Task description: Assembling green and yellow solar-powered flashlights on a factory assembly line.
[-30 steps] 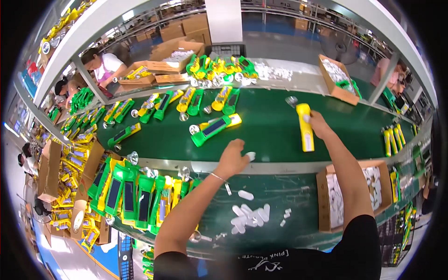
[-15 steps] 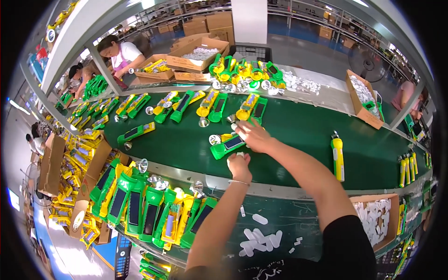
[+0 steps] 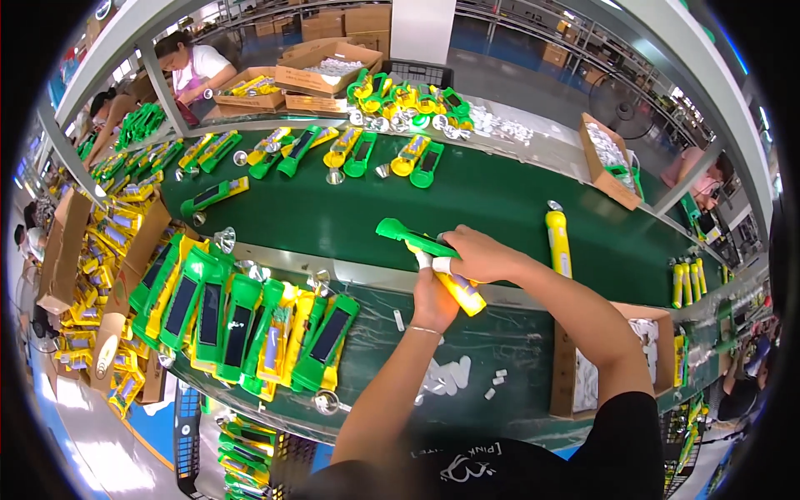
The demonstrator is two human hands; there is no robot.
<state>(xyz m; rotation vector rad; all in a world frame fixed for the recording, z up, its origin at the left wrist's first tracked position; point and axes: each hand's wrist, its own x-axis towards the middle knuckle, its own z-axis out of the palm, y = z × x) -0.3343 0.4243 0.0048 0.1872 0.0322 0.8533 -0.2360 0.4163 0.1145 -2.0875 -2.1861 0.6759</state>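
Note:
My left hand (image 3: 435,302) is closed round a yellow flashlight body half (image 3: 463,295), which slants down to the right over the near rail of the belt. My right hand (image 3: 483,257) grips the end of a green flashlight shell half (image 3: 410,237), held nearly level just above the yellow part. The two pieces overlap between my hands, and I cannot tell whether they touch. White covers show on some of my fingertips. Below my hands, several small white plastic pieces (image 3: 450,375) lie on the near green table.
Paired green and yellow halves (image 3: 421,162) line the far side of the green belt (image 3: 308,221). More halves (image 3: 242,325) are stacked at near left, beside a carton (image 3: 137,287). A yellow flashlight (image 3: 558,242) lies to the right; a carton of white parts (image 3: 565,375) stands nearer.
Both hands have come up off the belt toward me, the left with the yellow half, the right with the green half. My view has shifted to the right.

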